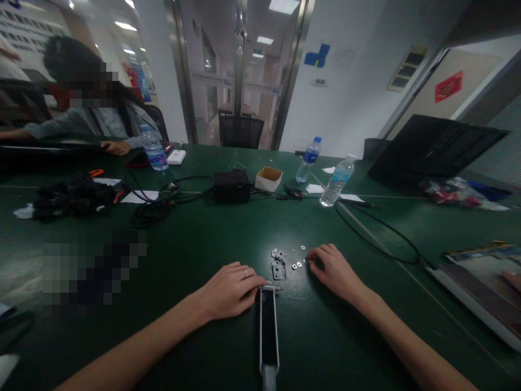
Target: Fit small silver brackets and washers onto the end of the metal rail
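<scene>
On the green table before me lies a long narrow bar [268,328] with a silver metal frame and a black face. A thin metal rod [277,288] crosses its far end. My left hand [232,290], wearing a ring, is closed with thumb and index finger at that end of the bar. Just beyond are several small metal brackets [279,271] in a loose cluster. Right of them several washers [299,264] lie scattered. The bent fingers of my right hand [334,271] are pinched together at a washer [305,260] by the fingertips.
Farther back stand a black box [232,186] with cables, a small open carton [268,178] and water bottles [337,182]. A black monitor [435,152] is at right, above a plastic bag [456,193]. Another person [93,117] sits at far left; a hand [512,281] shows at the right edge.
</scene>
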`<state>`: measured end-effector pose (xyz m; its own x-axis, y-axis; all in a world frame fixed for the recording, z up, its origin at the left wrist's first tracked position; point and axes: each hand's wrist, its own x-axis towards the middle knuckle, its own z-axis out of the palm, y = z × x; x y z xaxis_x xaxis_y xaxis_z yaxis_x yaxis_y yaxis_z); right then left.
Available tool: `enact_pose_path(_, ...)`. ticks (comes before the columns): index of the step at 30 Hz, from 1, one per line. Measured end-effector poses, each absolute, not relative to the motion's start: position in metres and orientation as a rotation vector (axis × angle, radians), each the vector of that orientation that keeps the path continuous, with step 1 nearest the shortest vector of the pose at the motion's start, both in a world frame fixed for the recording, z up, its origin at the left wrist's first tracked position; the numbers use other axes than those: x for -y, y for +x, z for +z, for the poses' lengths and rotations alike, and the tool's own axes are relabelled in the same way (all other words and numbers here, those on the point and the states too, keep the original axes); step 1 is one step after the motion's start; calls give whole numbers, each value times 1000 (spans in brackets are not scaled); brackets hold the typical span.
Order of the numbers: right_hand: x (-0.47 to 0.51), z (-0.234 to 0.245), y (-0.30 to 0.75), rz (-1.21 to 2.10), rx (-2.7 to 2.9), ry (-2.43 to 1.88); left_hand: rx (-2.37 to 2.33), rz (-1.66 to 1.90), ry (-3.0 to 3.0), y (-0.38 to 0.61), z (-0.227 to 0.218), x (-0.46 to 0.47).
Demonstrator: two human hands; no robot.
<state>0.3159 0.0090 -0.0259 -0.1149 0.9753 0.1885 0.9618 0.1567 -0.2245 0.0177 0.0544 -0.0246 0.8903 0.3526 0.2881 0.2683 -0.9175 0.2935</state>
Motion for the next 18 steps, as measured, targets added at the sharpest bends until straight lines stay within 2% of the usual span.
enact_pose_path(8,-2,-18,309,94,2133,-1733,-474,523,2748,16,-19,-54)
enact_pose_path(18,31,-10,241,176,2192,-977,-351,935,2729,26,-16,-31)
